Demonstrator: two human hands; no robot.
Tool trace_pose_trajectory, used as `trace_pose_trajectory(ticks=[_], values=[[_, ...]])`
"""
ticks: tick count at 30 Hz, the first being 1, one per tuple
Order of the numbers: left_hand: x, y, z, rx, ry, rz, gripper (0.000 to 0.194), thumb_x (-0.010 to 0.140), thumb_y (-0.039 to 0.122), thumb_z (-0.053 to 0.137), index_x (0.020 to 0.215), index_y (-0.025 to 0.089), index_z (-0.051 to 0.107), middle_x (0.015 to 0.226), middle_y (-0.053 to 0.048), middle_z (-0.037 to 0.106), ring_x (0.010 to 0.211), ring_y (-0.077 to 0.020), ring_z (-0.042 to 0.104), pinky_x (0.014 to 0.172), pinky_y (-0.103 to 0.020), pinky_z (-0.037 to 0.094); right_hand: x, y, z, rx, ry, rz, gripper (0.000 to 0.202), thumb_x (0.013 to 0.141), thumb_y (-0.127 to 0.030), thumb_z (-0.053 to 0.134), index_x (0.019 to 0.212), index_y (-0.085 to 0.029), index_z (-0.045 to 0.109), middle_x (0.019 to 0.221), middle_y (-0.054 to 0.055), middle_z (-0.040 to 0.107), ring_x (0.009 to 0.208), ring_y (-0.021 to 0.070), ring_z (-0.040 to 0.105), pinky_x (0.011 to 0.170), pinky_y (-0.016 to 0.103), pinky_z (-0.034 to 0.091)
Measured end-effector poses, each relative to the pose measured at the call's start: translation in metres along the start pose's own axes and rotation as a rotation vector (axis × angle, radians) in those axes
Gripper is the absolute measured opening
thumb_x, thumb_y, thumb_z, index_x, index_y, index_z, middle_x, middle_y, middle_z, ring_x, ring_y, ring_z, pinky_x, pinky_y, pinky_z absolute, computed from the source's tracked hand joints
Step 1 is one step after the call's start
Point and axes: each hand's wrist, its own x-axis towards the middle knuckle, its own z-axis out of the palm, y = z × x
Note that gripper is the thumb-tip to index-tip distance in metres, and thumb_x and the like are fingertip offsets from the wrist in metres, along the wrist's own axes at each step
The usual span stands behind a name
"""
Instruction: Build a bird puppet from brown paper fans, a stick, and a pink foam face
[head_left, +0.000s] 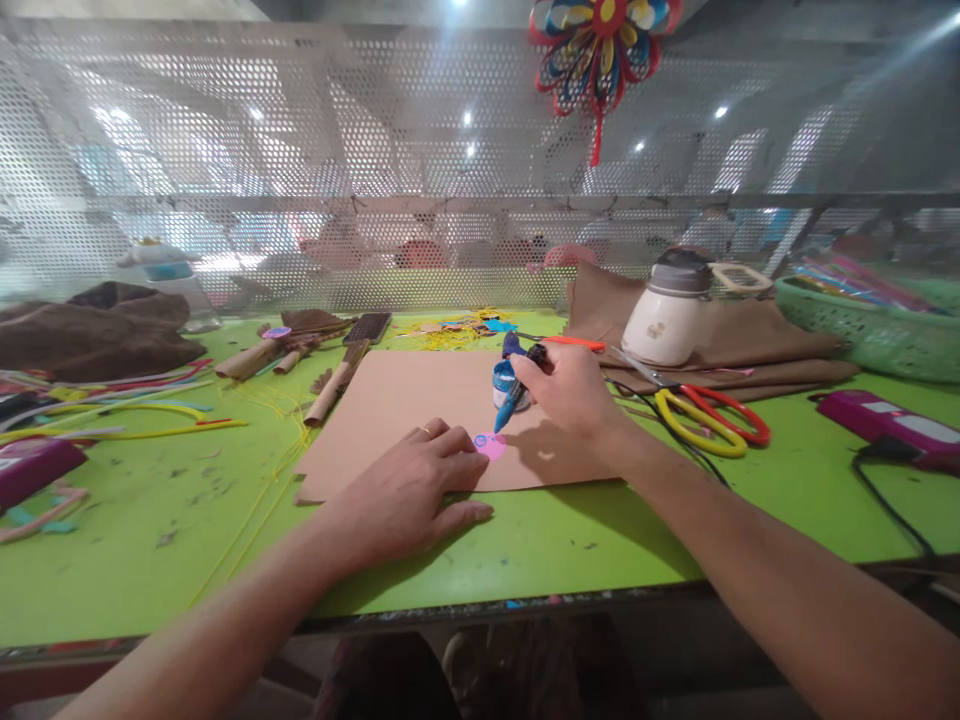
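Note:
My right hand (566, 385) is closed on a brush (510, 402) with a blue tip, which points down at a small pink disc (493, 447). Blue marks show on the disc's left part. With its fingers spread, my left hand (424, 480) lies on the brown paper sheet (390, 385), fingertips at the disc's left edge. Just behind the brush stands a small jar of blue paint (502, 380), partly hidden by the brush and my right hand.
Scissors (701, 420) and a white bottle (660, 315) are right of the sheet, near brown cloth (600, 305) and a green basket (862, 325). Paper rolls (334, 390), a phone (367, 327) and yellow scraps (457, 330) lie behind and left. The table's front edge (525, 602) is near.

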Motion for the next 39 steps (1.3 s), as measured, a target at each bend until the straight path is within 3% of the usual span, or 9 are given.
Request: trace_pose_trajectory(ticks=[14, 21, 34, 39], values=[[0.0011, -0.0009, 0.0008, 0.006, -0.015, -0.009, 0.035, 0.093, 0.048, 0.05, 0.109, 0.021, 0.065, 0.101, -0.008, 0.058, 0.096, -0.0259, 0.049, 0.085, -0.04, 0.04, -0.0021, 0.0065, 0.0081, 0.083, -0.041, -0.05, 0.025, 0.083, -0.035, 0.055, 0.065, -0.018, 0.058, 0.062, 0.004, 0.067, 0.059, 0.0167, 0.063, 0.059, 0.026, 0.048], [-0.0003, -0.001, 0.0003, 0.01, -0.016, -0.003, 0.035, 0.094, 0.048, 0.049, 0.111, 0.022, 0.064, 0.103, -0.008, 0.058, 0.098, -0.0261, 0.049, 0.087, -0.041, 0.04, 0.0003, 0.0076, 0.0076, 0.048, -0.04, -0.033, 0.025, 0.083, -0.034, 0.055, 0.066, -0.018, 0.06, 0.064, 0.005, 0.069, 0.062, 0.0175, 0.064, 0.06, 0.026, 0.048], [0.001, -0.0016, 0.001, 0.003, -0.016, -0.003, 0.036, 0.094, 0.048, 0.047, 0.113, 0.021, 0.064, 0.103, -0.008, 0.058, 0.097, -0.0264, 0.049, 0.086, -0.042, 0.041, -0.0001, 0.0022, 0.0024, 0.013, -0.001, 0.003, 0.029, 0.081, -0.033, 0.053, 0.056, -0.019, 0.051, 0.053, 0.002, 0.062, 0.052, 0.0144, 0.057, 0.053, 0.024, 0.042], [0.0008, -0.0001, -0.0001, 0.007, -0.019, -0.005, 0.037, 0.094, 0.048, 0.048, 0.113, 0.021, 0.064, 0.102, -0.008, 0.058, 0.097, -0.0264, 0.049, 0.085, -0.041, 0.041, -0.0015, 0.0034, 0.0049, 0.055, -0.014, -0.043, 0.027, 0.083, -0.034, 0.053, 0.061, -0.018, 0.056, 0.06, 0.004, 0.066, 0.058, 0.0154, 0.061, 0.058, 0.025, 0.046]])
